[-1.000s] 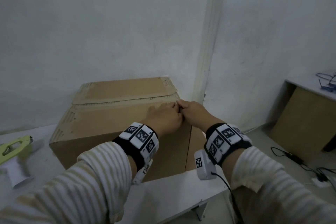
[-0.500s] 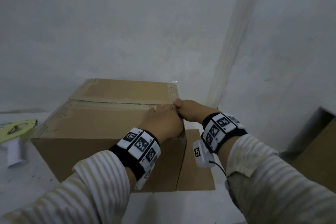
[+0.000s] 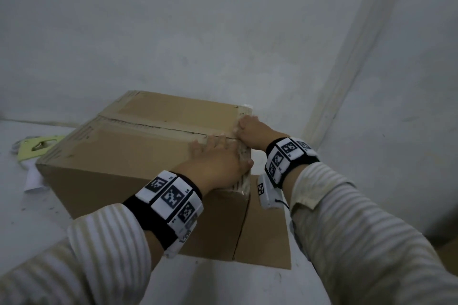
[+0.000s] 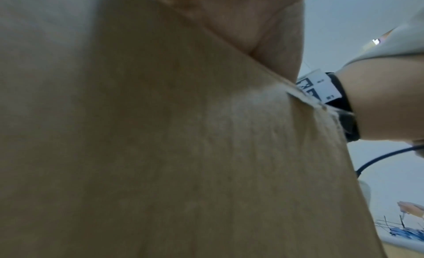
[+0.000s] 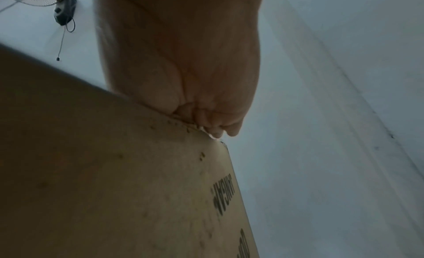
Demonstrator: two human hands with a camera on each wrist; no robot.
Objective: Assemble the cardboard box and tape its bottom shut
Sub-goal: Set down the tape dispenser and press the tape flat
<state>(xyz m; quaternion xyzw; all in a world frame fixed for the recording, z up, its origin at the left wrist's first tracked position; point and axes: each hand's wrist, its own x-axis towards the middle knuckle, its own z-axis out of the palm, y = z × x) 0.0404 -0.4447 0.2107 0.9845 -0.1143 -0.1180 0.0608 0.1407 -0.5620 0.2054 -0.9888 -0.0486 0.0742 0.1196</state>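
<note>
The brown cardboard box (image 3: 124,156) stands on a white table (image 3: 223,280), its top flaps folded shut along a seam (image 3: 161,129). My left hand (image 3: 218,163) lies flat on the near flap at the box's right end, with the thumb over the right edge. Just beyond it, my right hand (image 3: 250,129) has its fingers curled over the same edge where the seam ends. Crinkled clear tape (image 3: 244,181) runs along that edge. The left wrist view shows the box wall (image 4: 160,153) under my left hand (image 4: 263,26). The right wrist view shows my right hand (image 5: 183,62) bent onto the box edge (image 5: 183,124).
A yellow-green tape dispenser (image 3: 37,146) lies on white paper (image 3: 32,178) left of the box. A loose cardboard flap (image 3: 267,230) sticks out beside the box at the lower right. White walls meet in a corner (image 3: 347,57) close behind and to the right.
My hands have drawn apart along the box's right edge: the right slid toward the far corner, and the left flattened on the near flap. The head view has swung closer and leftward.
</note>
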